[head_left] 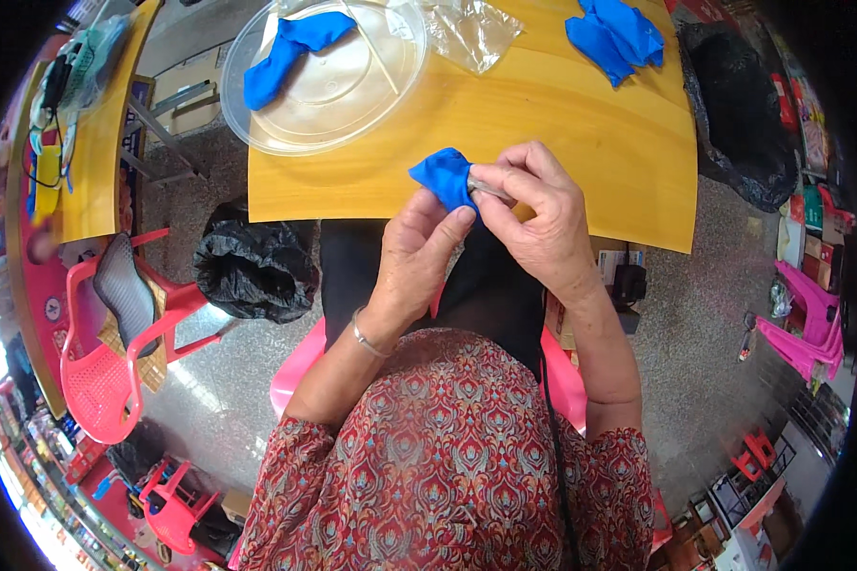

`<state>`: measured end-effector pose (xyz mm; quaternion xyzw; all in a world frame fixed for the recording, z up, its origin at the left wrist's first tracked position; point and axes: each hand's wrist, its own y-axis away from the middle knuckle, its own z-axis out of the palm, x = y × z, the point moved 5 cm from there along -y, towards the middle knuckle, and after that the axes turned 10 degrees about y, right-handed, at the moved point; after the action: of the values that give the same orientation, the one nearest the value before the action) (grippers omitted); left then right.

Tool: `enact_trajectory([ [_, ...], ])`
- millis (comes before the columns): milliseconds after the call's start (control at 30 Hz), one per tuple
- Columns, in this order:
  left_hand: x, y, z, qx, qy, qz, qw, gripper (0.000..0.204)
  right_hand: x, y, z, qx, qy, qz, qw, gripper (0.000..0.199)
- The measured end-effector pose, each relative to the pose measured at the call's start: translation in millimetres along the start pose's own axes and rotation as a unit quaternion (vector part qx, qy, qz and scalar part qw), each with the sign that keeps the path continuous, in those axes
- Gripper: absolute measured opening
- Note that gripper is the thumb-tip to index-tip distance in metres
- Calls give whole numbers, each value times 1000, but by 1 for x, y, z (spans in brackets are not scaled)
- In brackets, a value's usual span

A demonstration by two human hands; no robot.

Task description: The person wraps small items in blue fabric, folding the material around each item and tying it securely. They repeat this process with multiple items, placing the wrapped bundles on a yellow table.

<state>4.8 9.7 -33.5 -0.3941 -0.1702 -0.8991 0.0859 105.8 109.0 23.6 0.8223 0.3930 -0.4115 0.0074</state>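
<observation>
A small piece of bright blue fabric (444,174) is pinched between the thumb and fingers of my left hand (416,249), just over the table's near edge. My right hand (546,209) closes on a thin greyish stick-like tool (490,189). Its tip meets the right side of the fabric, and whether it goes inside a fold I cannot tell. Farther off, a longer twisted blue fabric piece (290,52) lies on a clear round plastic lid or tray (352,109). More blue fabric pieces (619,43) lie together at the far right of the table.
The yellow table (543,124) spans the area ahead of me. A slender pale stick (379,59) rests across the round plastic piece, beside a crinkled clear bag (471,33). Black bag-lined bins stand at left (257,266) and right (738,114). A red plastic chair (105,381) stands left.
</observation>
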Motion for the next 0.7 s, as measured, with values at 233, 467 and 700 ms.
enact_trajectory([
  [233, 7, 5, 4, -3, -48, 31, 998, 37, 6, -5, -4, -16, -49, 96, 994, 19],
  [467, 2, -2, 3, -29, 22, -7, 999, 36, 7, 3, -2, 24, -53, 91, 994, 19],
  [700, 5, 4, -2, 1, 121, -49, 992, 41, -1, 16, 0, -56, -117, 9, 992, 23],
])
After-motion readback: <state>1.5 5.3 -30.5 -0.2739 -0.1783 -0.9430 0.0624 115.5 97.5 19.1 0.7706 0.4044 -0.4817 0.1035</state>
